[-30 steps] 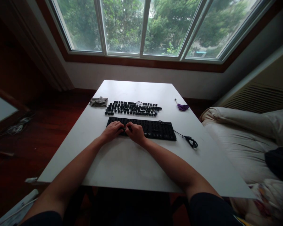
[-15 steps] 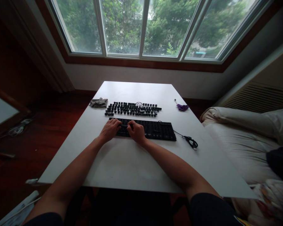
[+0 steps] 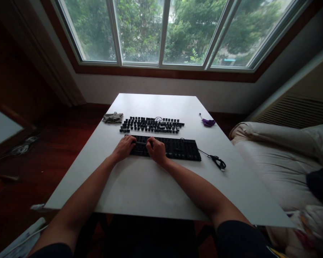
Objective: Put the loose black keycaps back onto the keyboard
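Observation:
A black keyboard [image 3: 181, 148] lies on the white table [image 3: 150, 190] with both of my hands over its left part. In my right hand [image 3: 156, 149], closed fingers grip a thin dark stick-like tool [image 3: 141, 143] that points left. My left hand [image 3: 123, 147] rests at the keyboard's left end, fingers bent and pinched where the tool's far end meets them. Whatever sits between those fingertips is hidden. Just beyond the keyboard, several loose black keycaps [image 3: 142, 124] stand in rows.
A grey cloth [image 3: 113, 117] lies at the table's left edge. Toward the right edge are a purple cloth [image 3: 208, 123] and a small brush-like stick [image 3: 200, 115]. The keyboard's coiled USB cable [image 3: 218, 163] lies to the right. A pale sofa [image 3: 266, 165] stands beside the table.
My left hand has shifted slightly left, and more of the dark stick shows between the hands. My right hand has moved very little. The keyboard and keycaps stay in place.

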The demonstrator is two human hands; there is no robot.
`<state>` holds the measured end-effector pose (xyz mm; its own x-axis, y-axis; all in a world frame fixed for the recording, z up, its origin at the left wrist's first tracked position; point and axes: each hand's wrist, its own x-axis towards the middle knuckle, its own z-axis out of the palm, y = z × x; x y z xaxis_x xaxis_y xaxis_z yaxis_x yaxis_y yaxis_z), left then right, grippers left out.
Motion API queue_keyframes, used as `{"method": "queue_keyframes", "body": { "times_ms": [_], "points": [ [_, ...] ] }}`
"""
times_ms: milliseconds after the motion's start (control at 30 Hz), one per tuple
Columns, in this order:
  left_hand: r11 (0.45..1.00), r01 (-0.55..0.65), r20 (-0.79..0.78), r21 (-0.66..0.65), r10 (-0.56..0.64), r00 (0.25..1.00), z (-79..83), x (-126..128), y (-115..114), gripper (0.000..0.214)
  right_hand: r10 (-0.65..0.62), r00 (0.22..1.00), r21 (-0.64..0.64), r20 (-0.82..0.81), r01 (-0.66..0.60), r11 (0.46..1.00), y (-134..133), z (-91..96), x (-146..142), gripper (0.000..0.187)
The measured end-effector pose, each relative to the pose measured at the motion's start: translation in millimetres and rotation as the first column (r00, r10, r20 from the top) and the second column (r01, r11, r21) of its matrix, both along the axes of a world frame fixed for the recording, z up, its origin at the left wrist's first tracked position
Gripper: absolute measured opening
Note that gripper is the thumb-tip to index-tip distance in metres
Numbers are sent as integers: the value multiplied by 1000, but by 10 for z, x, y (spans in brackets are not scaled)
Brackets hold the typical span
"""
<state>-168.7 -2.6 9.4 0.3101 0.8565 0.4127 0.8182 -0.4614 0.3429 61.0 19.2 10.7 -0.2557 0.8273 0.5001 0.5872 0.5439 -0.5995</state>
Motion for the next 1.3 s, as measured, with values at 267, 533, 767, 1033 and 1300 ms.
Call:
{"method": "queue_keyframes", "body": {
  "times_ms": [267,533,767,1033,1300],
  "points": [
    [1000,16,-64,-21,-17,998,-11,-26,1,20,0,1000,-14,-2,0,1000,44,-33,20,21],
    [999,-7,-136,31,12,991,16,39,-14,19,6,999,-48,38,-4,999,56,-38,10,21],
    [1000,-19,-114,0,19,993,-10,-22,-11,18,-12,1000,-87,19,14,996,98,-47,31,21],
    [986,-158,-5,50,159,987,-38,-171,9,19,-22,1000,-107,5,23,994,95,-43,44,22],
    [980,-194,-12,42,194,981,50,-48,179,18,-16,1000,-105,15,18,994,89,-25,48,21]
  ]
}}
